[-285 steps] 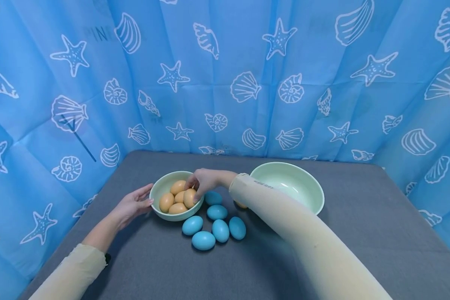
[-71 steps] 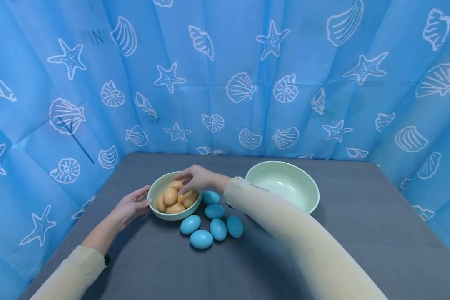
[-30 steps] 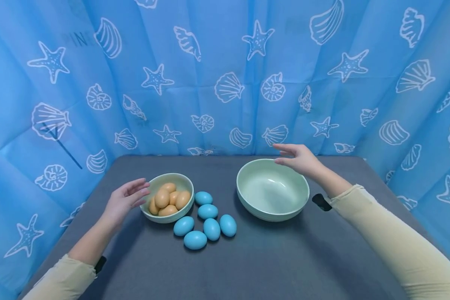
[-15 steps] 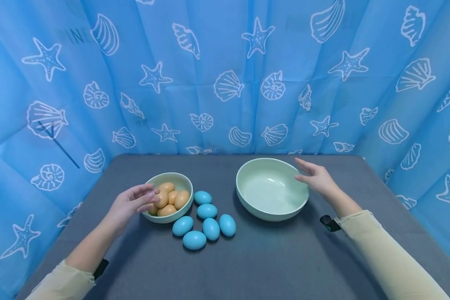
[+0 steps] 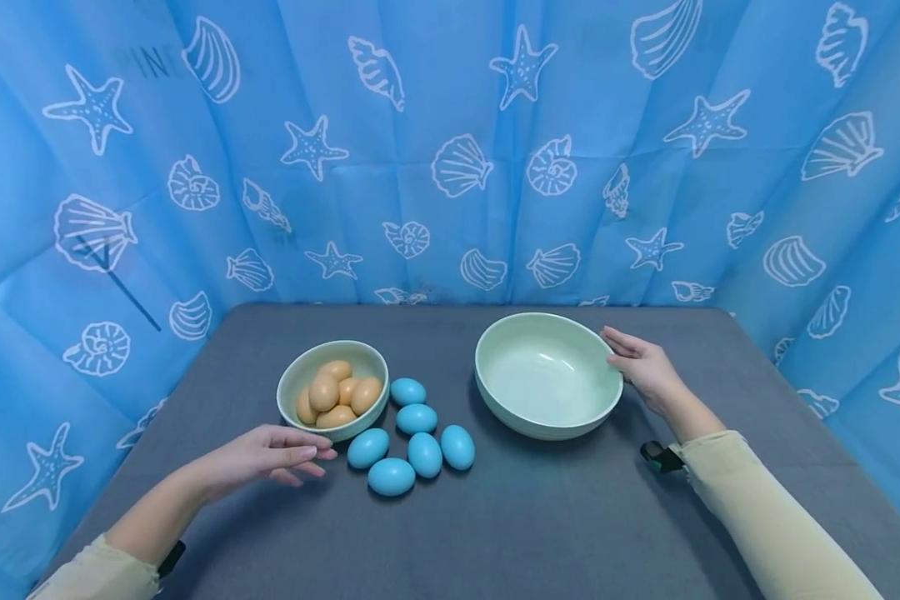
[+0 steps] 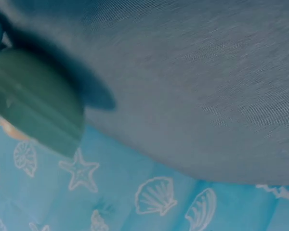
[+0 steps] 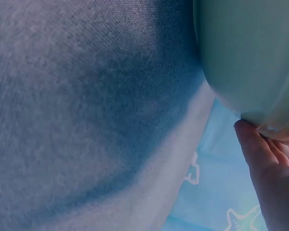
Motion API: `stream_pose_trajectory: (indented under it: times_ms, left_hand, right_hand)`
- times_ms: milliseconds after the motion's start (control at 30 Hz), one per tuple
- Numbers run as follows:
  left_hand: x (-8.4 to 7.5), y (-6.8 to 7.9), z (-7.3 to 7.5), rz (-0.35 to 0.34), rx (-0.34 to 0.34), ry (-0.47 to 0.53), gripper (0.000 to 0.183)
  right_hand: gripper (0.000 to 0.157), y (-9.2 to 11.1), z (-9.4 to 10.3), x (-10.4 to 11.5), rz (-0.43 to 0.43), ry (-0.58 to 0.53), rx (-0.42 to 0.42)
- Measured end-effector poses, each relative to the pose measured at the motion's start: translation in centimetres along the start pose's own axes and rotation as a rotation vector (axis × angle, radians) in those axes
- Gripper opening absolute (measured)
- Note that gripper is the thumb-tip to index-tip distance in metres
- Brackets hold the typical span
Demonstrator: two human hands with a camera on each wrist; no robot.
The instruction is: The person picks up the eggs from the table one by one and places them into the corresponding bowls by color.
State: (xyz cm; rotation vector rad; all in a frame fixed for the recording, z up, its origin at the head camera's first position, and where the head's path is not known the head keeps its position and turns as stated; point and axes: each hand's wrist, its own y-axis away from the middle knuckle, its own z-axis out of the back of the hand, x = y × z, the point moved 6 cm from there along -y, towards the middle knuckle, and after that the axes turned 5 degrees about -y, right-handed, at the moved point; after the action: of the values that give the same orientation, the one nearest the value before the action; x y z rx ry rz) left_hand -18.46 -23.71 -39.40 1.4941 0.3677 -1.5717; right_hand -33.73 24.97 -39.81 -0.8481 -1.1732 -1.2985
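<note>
In the head view my left hand (image 5: 266, 457) hovers in front of the small green bowl (image 5: 288, 392), palm inward, fingers loosely extended, holding nothing. That bowl contains several light-orange eggs (image 5: 324, 392); its outer side (image 6: 33, 98) shows in the left wrist view, where the hand itself is out of sight. Several blue eggs (image 5: 392, 477) lie loose between the bowls. My right hand (image 5: 648, 371) touches the right rim of the large green bowl (image 5: 547, 379), which is empty. In the right wrist view the thumb (image 7: 255, 149) meets the bowl's edge, with the other fingers partly hidden behind it.
Both bowls and the blue eggs rest on a grey cloth-covered table (image 5: 510, 533). A blue curtain (image 5: 450, 167) with white shells and starfish hangs behind the table and along its sides.
The orange egg once by the large bowl went into the small bowl, and my right hand let go. That hand then moved right and down to the large bowl's rim. My left drew back towards me.
</note>
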Motion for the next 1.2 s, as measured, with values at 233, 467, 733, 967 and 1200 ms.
stream_pose_trajectory:
  times_ms: [233,467,733,967,1200]
  left_hand:
    - [2.9,-0.3,-0.5,0.172,-0.027,0.138,0.062]
    - [3.6,-1.6,-2.2,0.201,-0.089,0.204,0.07]
    - [4.0,-3.1,-3.3,0.221,-0.119,0.228,0.077]
    - [4.1,-3.9,-3.5,0.252,-0.17,0.158,0.08]
    - [4.1,-4.6,-3.6,0.304,-0.274,0.133,0.078]
  right_hand:
    - [0.059,-0.1,0.1,-0.3,-0.081,-0.071,-0.021]
    - [0.06,-0.3,0.3,-0.5,-0.115,-0.108,-0.009]
    - [0.06,-0.1,0.0,-0.3,-0.124,-0.146,0.003]
    - [0.059,0.0,-0.2,-0.3,-0.119,-0.181,0.01]
    - [0.058,0.2,0.1,-0.3,-0.124,-0.186,0.004]
